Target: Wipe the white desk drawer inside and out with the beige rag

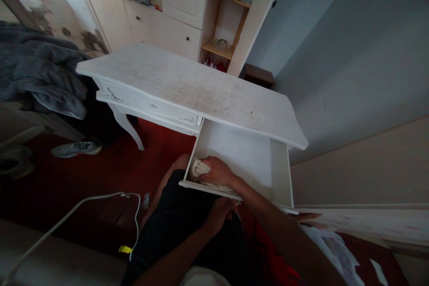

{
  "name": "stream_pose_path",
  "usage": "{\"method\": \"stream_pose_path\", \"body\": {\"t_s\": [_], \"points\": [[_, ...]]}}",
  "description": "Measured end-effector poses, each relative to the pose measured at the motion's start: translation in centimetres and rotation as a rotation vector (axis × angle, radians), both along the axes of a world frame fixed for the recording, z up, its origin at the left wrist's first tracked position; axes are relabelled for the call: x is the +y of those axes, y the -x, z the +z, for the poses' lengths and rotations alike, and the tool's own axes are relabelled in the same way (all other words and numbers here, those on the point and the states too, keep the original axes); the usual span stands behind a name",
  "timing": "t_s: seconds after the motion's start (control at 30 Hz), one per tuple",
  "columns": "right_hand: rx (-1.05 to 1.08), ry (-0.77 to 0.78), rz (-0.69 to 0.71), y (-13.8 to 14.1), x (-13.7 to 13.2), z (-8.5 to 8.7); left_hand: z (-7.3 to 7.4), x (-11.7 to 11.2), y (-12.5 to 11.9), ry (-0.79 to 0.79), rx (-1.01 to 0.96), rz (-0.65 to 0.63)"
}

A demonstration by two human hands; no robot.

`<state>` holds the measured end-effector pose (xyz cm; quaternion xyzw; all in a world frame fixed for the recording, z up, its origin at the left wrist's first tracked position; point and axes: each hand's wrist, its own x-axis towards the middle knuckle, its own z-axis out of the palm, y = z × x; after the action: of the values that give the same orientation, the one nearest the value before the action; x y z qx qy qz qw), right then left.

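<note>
Our left hand (221, 212) sits below the front edge of the open drawer (279, 174), fingers curled against it; we cannot tell whether it grips that edge. Our right hand (218, 171) is closed over a pale cloth (197, 169) and presses it onto the drawer floor at the front left corner. The drawer stands pulled out from the white desk (187, 82). Left of the desk, a sneaker (76, 148) lies on the red floor (161, 143). A white cable (100, 197) runs nearer us.
</note>
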<state>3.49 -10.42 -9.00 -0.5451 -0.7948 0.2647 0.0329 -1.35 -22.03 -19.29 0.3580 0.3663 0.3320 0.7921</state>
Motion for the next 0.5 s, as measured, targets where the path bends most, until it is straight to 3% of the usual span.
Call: {"method": "stream_pose_path", "body": {"t_s": [0.2,0.4,0.5], "points": [[0.049,0.172,0.055,-3.2,-0.8,1.8,0.2,0.1,0.4,-0.016,0.003,0.010],[-0.070,0.278,-0.066,-12.6,-4.6,3.0,0.7,0.3,0.6,-0.031,-0.003,-0.016],[-0.270,0.207,-0.201,-16.6,-6.1,2.7,1.1,0.4,0.6,-0.009,-0.013,-0.028]]}}
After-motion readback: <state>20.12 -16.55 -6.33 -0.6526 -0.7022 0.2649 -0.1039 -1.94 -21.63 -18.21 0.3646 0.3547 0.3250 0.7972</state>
